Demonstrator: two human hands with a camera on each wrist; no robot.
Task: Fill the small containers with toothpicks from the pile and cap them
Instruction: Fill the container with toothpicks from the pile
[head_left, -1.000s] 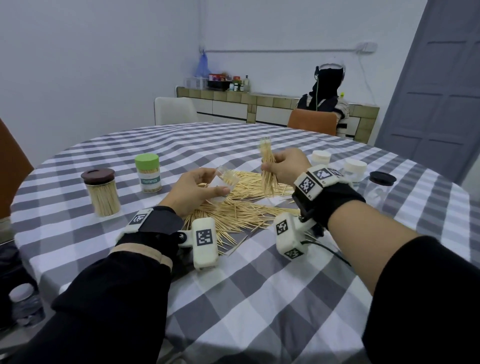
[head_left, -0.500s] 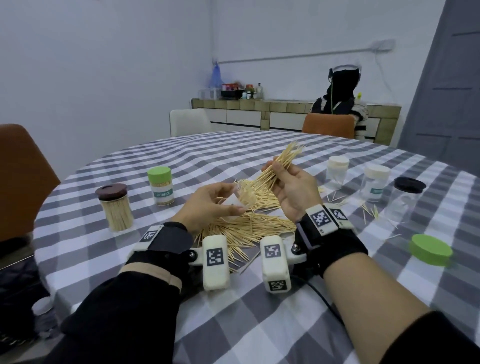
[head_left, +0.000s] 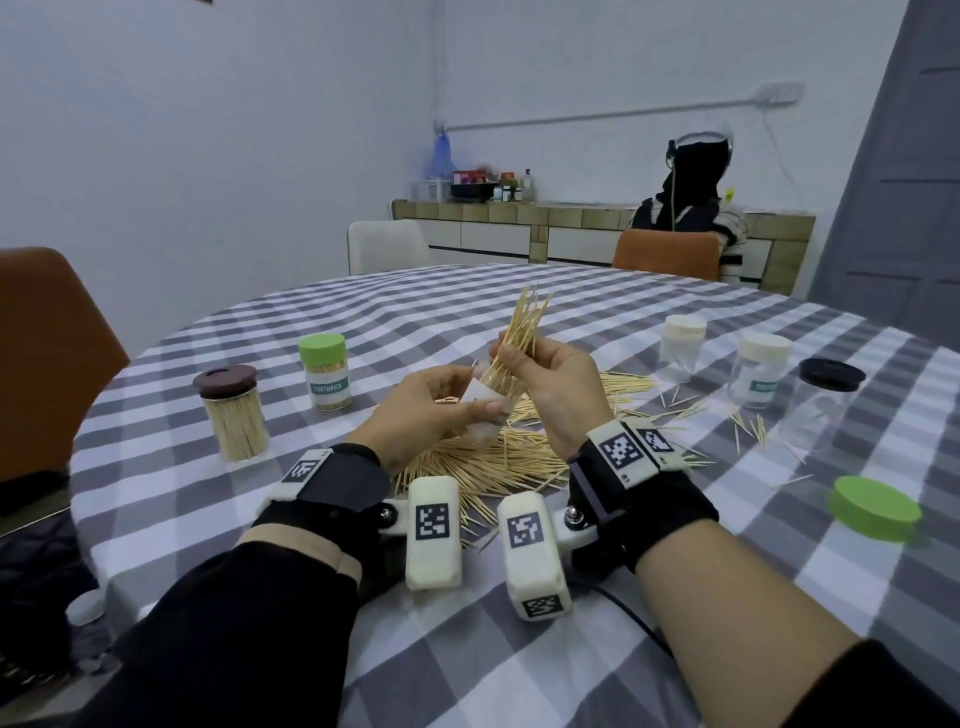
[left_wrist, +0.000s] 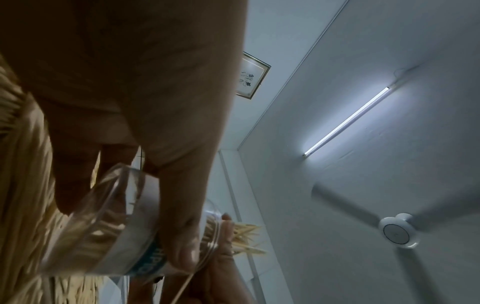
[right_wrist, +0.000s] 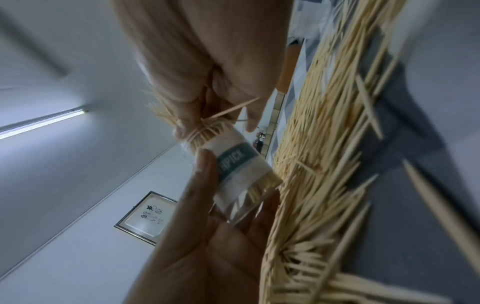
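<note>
My left hand (head_left: 441, 410) grips a small clear container (head_left: 485, 410) with a white label, tilted, its mouth toward my right hand (head_left: 540, 374). The right hand pinches a bundle of toothpicks (head_left: 524, 332) whose lower ends sit in the container's mouth. In the right wrist view the labelled container (right_wrist: 239, 172) holds toothpicks down to its base. The left wrist view shows the container (left_wrist: 124, 232) under my thumb, with toothpicks (left_wrist: 246, 236) sticking out. The pile of toothpicks (head_left: 498, 462) lies on the checked table (head_left: 260, 478) below both hands.
A filled brown-lidded jar (head_left: 234, 410) and a filled green-capped container (head_left: 324, 371) stand at the left. At the right stand two white-capped clear containers (head_left: 683, 345) (head_left: 761, 369), a black-lidded jar (head_left: 821, 400) and a loose green cap (head_left: 875, 509). Stray toothpicks (head_left: 748, 426) lie scattered there. Another person (head_left: 691, 208) sits beyond the table.
My right hand lifted the bundle off the pile, swung it over and pushed its lower ends into the mouth of the container in my left hand. Both hands rose slightly.
</note>
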